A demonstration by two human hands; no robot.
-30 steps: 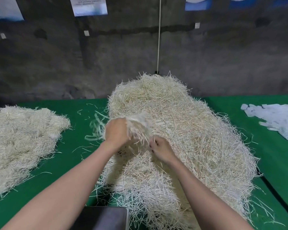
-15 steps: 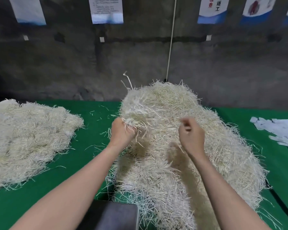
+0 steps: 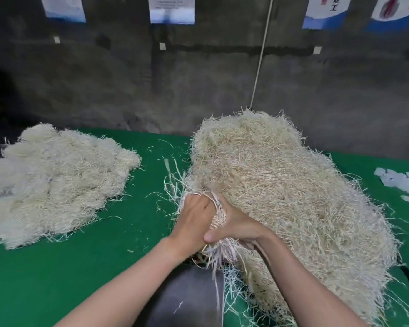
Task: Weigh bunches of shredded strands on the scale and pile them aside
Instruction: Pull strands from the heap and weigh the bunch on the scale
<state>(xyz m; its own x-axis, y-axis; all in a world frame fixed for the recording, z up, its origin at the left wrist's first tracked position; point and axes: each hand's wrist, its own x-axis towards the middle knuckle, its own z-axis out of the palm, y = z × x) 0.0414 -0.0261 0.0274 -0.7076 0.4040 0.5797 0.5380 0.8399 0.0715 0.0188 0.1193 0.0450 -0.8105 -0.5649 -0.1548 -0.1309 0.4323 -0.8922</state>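
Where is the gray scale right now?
In the head view, the scale sits bottom centre on the green table, just below the left hand and right hand, left of the big pile.

left grip (image 3: 194, 217) and right grip (image 3: 237, 228) both curled, pressed together.

I hold a pale bunch of strands (image 3: 219, 217) between curled fingers (image 3: 213, 237), tight against the tall heap (image 3: 281, 185) beyond them; grey scale (image 3: 191, 299) below, flatter pile (image 3: 52, 182) well left of them.
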